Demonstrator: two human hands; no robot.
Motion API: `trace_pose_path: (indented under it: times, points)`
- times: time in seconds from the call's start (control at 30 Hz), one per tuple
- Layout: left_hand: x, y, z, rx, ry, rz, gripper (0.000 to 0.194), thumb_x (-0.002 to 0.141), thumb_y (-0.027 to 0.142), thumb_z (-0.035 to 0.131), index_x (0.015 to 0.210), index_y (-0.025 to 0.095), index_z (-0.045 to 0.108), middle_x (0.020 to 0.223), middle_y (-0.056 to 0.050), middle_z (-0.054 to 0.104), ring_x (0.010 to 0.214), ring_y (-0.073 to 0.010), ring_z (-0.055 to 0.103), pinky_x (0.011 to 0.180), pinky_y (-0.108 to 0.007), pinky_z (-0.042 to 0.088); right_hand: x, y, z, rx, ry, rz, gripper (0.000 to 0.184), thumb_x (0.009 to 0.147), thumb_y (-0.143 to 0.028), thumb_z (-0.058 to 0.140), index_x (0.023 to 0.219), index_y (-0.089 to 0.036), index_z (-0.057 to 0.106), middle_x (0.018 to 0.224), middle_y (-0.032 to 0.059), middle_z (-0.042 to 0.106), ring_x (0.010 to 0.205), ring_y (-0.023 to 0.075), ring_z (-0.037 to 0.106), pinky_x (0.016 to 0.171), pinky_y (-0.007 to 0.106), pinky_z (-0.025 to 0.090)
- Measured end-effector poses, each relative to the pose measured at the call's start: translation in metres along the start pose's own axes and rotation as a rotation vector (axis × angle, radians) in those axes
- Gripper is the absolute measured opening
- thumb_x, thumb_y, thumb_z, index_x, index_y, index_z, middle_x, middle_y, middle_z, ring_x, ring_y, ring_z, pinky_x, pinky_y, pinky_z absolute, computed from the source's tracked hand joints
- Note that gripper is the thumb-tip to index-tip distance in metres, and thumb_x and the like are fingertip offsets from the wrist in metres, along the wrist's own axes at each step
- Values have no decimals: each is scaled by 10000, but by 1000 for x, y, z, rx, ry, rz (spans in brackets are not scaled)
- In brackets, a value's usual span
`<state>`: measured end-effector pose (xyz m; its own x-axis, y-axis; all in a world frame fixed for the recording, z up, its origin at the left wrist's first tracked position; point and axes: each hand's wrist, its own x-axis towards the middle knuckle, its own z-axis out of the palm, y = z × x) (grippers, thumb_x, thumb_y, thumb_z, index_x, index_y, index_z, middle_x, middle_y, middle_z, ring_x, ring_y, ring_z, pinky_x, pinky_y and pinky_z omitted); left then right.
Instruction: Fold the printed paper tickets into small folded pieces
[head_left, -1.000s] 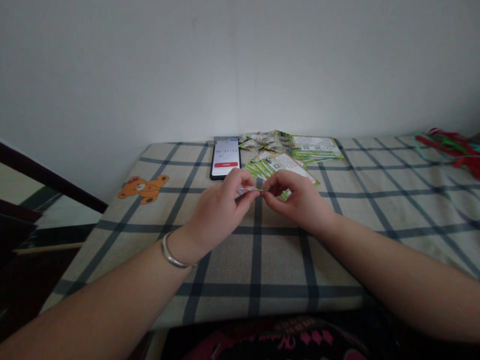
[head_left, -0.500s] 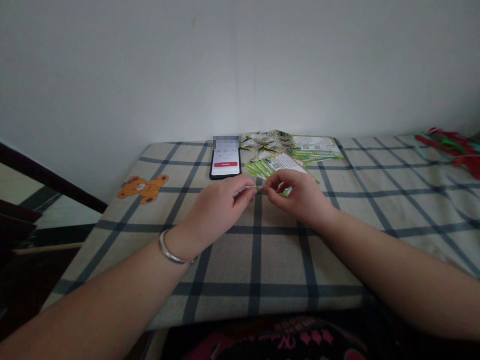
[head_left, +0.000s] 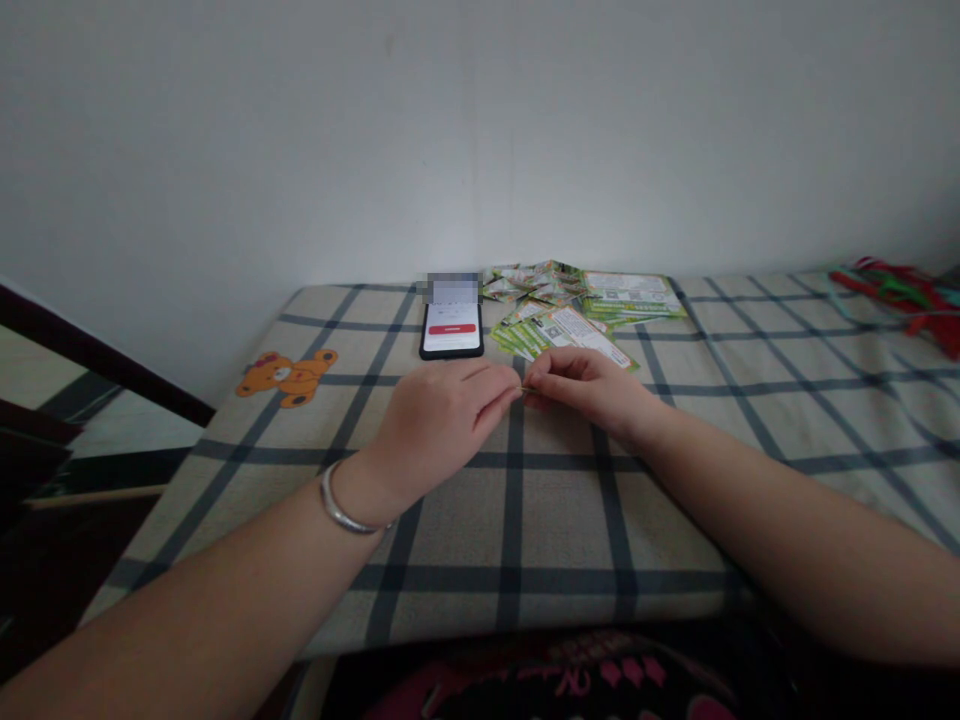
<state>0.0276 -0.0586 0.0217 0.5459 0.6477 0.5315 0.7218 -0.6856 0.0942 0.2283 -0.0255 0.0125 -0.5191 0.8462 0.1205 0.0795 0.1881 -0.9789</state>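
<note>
Rolling over, the left hand [head_left: 448,410] hides more of the thin strip [head_left: 526,389]; the right hand [head_left: 589,388] pinches it too, both hands' fingertips closed, so its shape is hard to see.

This looks like a room in someone's home, as far as I can tell from here: a counter [head_left: 442,540] dressed in checked cloth, a flat cartoon teddy bear [head_left: 286,380] on it, a plain pale wall [head_left: 480,130] behind.

The left fingers [head_left: 498,380] and right fingers [head_left: 555,385] pinch a thin piece [head_left: 525,389] near green-and-white leaflets [head_left: 574,333].
</note>
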Motion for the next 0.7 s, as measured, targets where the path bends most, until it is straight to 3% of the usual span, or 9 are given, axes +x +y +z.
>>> trace_pose_path:
  times: [0.47, 0.7]
  points:
    - [2, -1, 0, -206, -10, -135, 112, 911, 202, 544, 850, 197, 638, 812, 23, 680, 741, -135, 623, 649, -251, 409, 1, 4, 0, -4, -16, -127, 167, 783, -325, 690, 735, -186, 611, 718, -11, 628, 671, 99, 558, 655, 240, 447]
    - [2, -3, 2, -313, -35, -154, 101, 894, 170, 552, 846, 195, 637, 808, 28, 669, 767, -129, 616, 678, -246, 412, -4, 2, 3, -216, 58, -139, 113, 791, -286, 633, 745, -192, 592, 706, 0, 645, 626, 109, 561, 599, 251, 446]
